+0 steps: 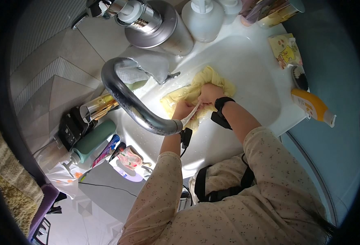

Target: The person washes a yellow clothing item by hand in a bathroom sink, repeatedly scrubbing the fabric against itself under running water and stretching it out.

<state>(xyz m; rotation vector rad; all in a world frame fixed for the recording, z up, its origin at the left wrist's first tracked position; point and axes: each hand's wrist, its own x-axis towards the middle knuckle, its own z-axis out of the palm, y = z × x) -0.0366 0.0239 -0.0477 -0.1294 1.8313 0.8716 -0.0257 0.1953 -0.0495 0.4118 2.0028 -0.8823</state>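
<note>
A wet yellow cloth (209, 75) lies bunched in the white sink basin (253, 76). My left hand (183, 109) is closed on its near-left part, under the stream from the curved metal faucet (137, 113). Just to the right, my right hand (211, 93) grips the cloth with curled fingers. Both hands are close together, and folds of fabric partly hide the fingertips. Water (191, 115) runs from the spout down onto the cloth between my hands. A black strap with a small device sits on each wrist.
Pump bottles (202, 23) line the sink's back edge. An orange bottle (311, 105), a brush (299, 78) and a yellow packet (286, 50) rest on the right rim. At left stand a gold cup (98, 107) and a green pump bottle (94, 141). The faucet arches over the basin's left side.
</note>
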